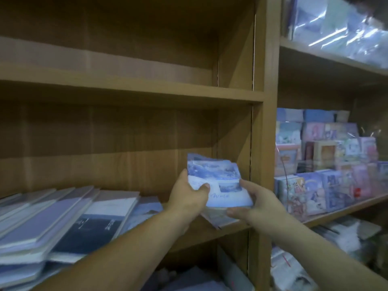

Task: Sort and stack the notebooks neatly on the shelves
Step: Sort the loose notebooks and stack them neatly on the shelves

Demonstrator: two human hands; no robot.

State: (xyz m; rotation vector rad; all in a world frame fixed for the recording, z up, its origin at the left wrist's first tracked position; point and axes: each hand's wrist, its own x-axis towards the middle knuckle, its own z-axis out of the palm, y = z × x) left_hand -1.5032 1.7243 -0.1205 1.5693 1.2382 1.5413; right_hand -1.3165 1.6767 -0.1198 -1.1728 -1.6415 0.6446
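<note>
Both hands hold a small stack of blue-and-white notebooks (220,183) over the right end of the wooden shelf (197,229). My left hand (189,196) grips the stack's left edge, thumb on the top cover. My right hand (258,203) grips its right edge, fingers curled underneath. The stack's lower end touches or hovers just above the shelf; I cannot tell which. Several larger blue and white notebooks (69,217) lie overlapping and slanted on the same shelf to the left.
The shelf above (126,89) holds nothing in view. A wooden upright (264,143) stands just right of the stack. Beyond it, colourful small notebooks (319,164) fill a shelf, with plastic-wrapped packs (346,32) above and more wrapped goods (315,259) below.
</note>
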